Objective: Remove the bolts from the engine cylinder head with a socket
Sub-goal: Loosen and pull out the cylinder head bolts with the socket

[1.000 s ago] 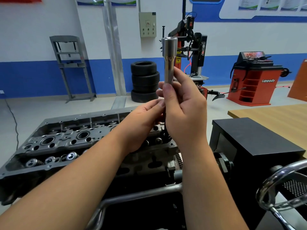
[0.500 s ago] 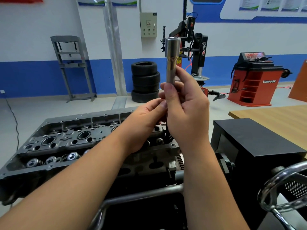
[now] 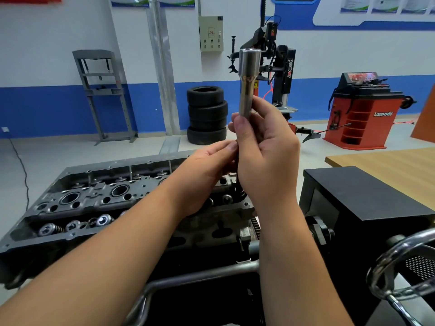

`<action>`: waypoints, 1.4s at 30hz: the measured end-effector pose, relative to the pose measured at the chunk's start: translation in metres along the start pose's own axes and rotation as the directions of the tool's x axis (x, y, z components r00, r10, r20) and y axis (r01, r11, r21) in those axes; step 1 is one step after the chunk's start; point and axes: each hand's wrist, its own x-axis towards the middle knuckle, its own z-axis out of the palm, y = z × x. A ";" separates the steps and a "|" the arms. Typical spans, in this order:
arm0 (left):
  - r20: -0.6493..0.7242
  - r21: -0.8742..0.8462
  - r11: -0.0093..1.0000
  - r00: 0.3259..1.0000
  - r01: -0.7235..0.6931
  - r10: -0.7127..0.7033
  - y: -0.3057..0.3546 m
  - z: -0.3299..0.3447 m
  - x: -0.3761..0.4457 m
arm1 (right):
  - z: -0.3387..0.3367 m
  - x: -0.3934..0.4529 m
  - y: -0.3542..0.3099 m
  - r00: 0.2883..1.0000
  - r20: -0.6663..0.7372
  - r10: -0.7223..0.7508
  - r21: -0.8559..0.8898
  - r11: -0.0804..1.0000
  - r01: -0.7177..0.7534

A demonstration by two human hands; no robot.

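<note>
I see my right hand [image 3: 266, 156] pinching the long socket [image 3: 247, 81] upright above the cylinder head [image 3: 94, 198]; my left hand [image 3: 202, 175] pinches something at its lower end, hidden from me.

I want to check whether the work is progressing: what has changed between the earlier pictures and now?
Almost nothing. The right hand still grips the long socket upright above the cylinder head, and the left hand still has its fingers at the socket's lower end, which is hidden behind the hands. The camera shifted very slightly. Nothing was taken or let go; the tyre stack stayed in place.
</note>
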 end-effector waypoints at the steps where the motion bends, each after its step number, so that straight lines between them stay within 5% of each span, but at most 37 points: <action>1: 0.004 -0.007 1.000 1.000 -0.006 0.006 0.000 0.000 0.000 | -0.001 0.000 0.000 1.000 0.022 0.004 0.012 1.000 -0.005; 10: -0.045 0.057 0.998 0.999 -0.025 0.028 0.001 0.000 0.000 | 0.001 -0.001 -0.003 0.999 -0.038 -0.026 -0.045 0.999 0.024; 32: -0.026 0.043 0.999 0.999 -0.030 0.031 0.000 0.001 0.000 | -0.004 0.000 -0.005 0.995 0.093 0.040 -0.009 0.999 -0.039; 42: -0.052 0.029 0.999 0.998 -0.030 0.031 0.004 0.003 -0.002 | -0.003 -0.001 -0.006 0.999 -0.019 -0.027 -0.077 0.997 0.025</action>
